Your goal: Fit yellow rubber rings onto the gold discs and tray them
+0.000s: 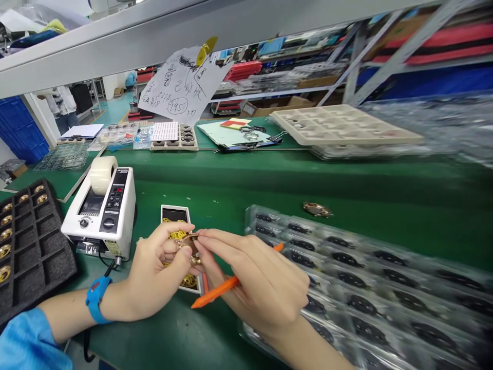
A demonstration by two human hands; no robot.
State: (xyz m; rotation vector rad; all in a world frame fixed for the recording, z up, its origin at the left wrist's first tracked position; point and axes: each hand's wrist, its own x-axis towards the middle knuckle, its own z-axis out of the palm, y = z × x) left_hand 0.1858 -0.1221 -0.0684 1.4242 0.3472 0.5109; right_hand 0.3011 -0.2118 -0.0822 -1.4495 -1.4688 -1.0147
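My left hand (154, 272), with a blue wrist strap (98, 299), pinches a small rose-gold watch case (188, 244) between thumb and fingers. My right hand (265, 277) meets it from the other side, its fingertips pressed to the case's edge. An orange pen-like stick (217, 293) is tucked in the right hand, its pointed end toward the lower left. What the right fingertips pinch at the case is too small to make out. Beneath the hands stands a white box (187, 211) with yellow rings (188, 281), partly hidden by the fingers.
Right of the hands lies a clear plastic tray (254, 213) of dark oval parts. Beyond it rests a loose watch case (317, 209). A tape dispenser (103, 205) and a black foam tray (57, 234) with gold pieces are left. A beige tray (346, 123) sits behind, beneath a shelf beam (154, 31).
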